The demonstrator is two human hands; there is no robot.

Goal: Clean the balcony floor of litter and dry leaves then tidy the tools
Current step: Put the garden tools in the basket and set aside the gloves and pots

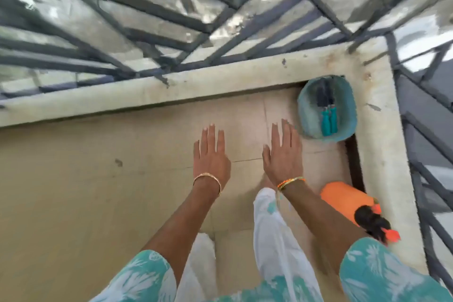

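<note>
Both hands held out flat, fingers straight, grasping nothing: left hand (211, 154) and right hand (282, 152) hover above the beige tiled balcony floor (98, 179). Floor looks swept; no leaves visible. Just beyond the right hand, the teal plastic bucket (327, 108) sits in the corner under the pale concrete parapet (220, 76). Inside it: two teal-handled hand tools (328, 115). Nearer than the bucket, along the same parapet, an orange plastic container (345, 200). Judgement: bucket light, rigid, slightly flexible; lift by rim.
</note>
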